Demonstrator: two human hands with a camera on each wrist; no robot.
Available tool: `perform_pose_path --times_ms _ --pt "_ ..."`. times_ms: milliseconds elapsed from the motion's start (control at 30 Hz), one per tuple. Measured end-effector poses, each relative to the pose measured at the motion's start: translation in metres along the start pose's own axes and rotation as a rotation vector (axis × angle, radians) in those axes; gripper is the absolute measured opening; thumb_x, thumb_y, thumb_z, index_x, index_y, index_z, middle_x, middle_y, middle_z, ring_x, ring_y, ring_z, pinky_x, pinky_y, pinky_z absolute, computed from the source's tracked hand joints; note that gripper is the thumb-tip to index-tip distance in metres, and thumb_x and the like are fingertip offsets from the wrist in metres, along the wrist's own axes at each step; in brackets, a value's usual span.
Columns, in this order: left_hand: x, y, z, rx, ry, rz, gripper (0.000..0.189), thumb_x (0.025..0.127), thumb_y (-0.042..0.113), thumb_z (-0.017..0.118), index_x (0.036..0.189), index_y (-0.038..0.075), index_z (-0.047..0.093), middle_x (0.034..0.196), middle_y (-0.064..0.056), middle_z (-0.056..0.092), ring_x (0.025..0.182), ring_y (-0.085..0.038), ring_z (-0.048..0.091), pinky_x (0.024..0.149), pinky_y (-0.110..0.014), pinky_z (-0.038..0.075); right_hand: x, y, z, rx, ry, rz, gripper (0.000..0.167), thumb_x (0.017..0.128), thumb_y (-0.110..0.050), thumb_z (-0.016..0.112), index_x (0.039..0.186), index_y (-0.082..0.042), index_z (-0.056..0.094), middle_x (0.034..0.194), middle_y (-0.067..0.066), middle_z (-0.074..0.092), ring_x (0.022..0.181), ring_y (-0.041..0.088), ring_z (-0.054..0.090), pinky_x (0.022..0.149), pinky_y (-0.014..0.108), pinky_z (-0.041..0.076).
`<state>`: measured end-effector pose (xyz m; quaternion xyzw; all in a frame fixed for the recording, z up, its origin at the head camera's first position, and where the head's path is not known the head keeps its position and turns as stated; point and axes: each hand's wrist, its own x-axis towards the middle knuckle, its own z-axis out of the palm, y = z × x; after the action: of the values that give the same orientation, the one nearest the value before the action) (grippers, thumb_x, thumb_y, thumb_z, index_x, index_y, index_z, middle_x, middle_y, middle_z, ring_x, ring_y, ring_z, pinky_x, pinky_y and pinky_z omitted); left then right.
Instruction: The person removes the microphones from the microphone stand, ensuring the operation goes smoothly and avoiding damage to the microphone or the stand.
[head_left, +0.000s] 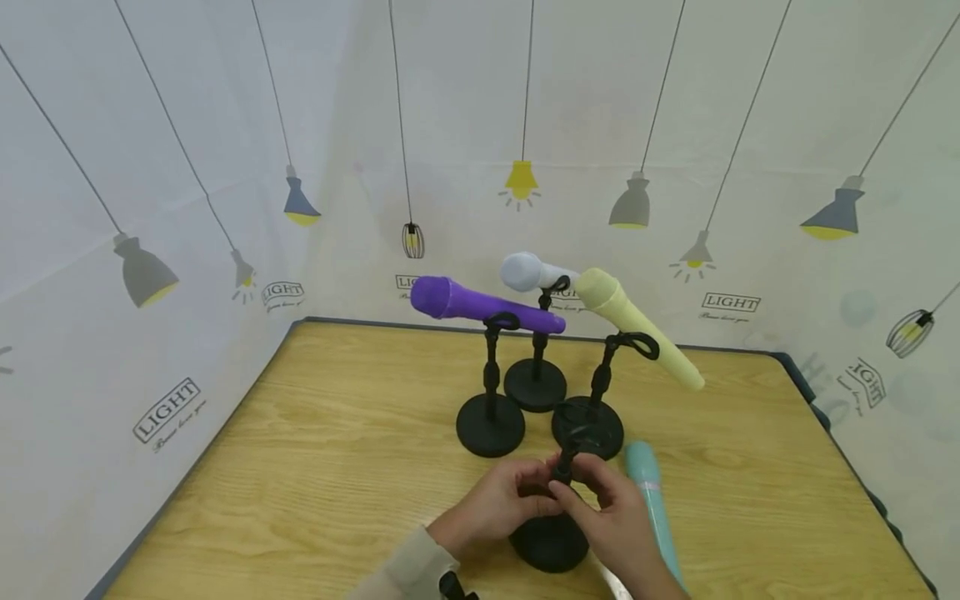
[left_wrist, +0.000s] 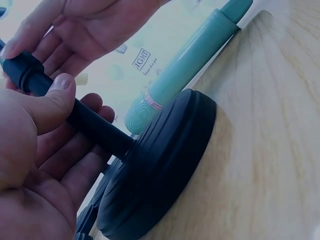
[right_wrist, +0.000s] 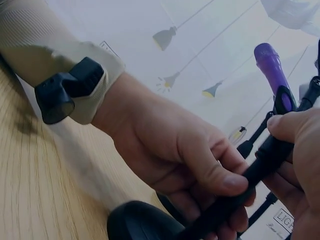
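Note:
A black microphone stand with a round base (head_left: pixel 551 546) stands upright on the table in front of me. My left hand (head_left: pixel 510 504) pinches its pole, thumb on the near side and fingers behind, as the left wrist view shows. Slightly higher, my right hand (head_left: pixel 611 512) grips the stand around its collar (left_wrist: pixel 25 70). The clip at its top blurs against the stand behind. Beside my right hand a turquoise microphone (head_left: pixel 651 492) lies on the table, partly hidden by that hand.
Behind my hands, three more stands hold a purple microphone (head_left: pixel 487 308), a white microphone (head_left: pixel 528 272) and a yellow microphone (head_left: pixel 637 321). The wooden table (head_left: pixel 322 467) meets a lamp-patterned cloth (head_left: pixel 465 125) at the back and sides.

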<state>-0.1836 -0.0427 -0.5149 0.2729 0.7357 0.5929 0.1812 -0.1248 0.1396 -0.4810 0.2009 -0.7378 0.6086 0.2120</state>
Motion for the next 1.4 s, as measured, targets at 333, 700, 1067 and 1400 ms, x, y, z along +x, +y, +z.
perform_pose_path --times_ms 333,700,1067,1400 --pt "-0.001 0.001 0.001 -0.056 -0.02 0.036 0.019 0.098 0.005 0.078 0.117 0.005 0.077 0.12 -0.017 0.08 0.107 -0.001 0.075 0.103 -0.022 0.056 -0.008 0.009 -0.016 0.011 -0.053 -0.016 0.036 0.092 0.019 0.071 0.124 0.002 0.072 0.124 -0.008 0.077 0.11 0.001 0.075 0.097 0.018 0.06" --pt "-0.001 0.003 0.0 -0.007 -0.003 -0.003 0.027 0.1 0.008 0.077 0.126 0.003 0.076 0.127 -0.015 0.079 0.116 -0.004 0.072 0.104 -0.021 0.055 0.004 -0.003 0.001 0.058 -0.025 0.058 0.031 0.093 0.013 0.075 0.122 0.003 0.073 0.116 0.019 0.079 0.112 0.007 0.075 0.099 0.018 0.058" --pt "-0.002 0.001 0.001 -0.026 -0.017 0.017 0.023 0.1 0.007 0.077 0.123 0.003 0.076 0.123 -0.016 0.079 0.11 0.0 0.072 0.102 -0.021 0.055 0.011 -0.004 -0.001 0.096 -0.03 0.003 0.033 0.091 0.019 0.073 0.123 0.01 0.07 0.116 0.012 0.081 0.112 0.005 0.075 0.099 0.018 0.058" --pt "-0.002 0.002 0.001 -0.124 -0.039 -0.005 0.017 0.1 0.004 0.075 0.117 0.005 0.075 0.119 -0.018 0.081 0.105 -0.003 0.076 0.098 -0.02 0.058 0.029 -0.011 -0.02 0.296 -0.085 -0.089 0.057 0.092 0.024 0.067 0.145 0.024 0.046 0.135 -0.003 0.074 0.123 0.01 0.073 0.103 0.023 0.059"
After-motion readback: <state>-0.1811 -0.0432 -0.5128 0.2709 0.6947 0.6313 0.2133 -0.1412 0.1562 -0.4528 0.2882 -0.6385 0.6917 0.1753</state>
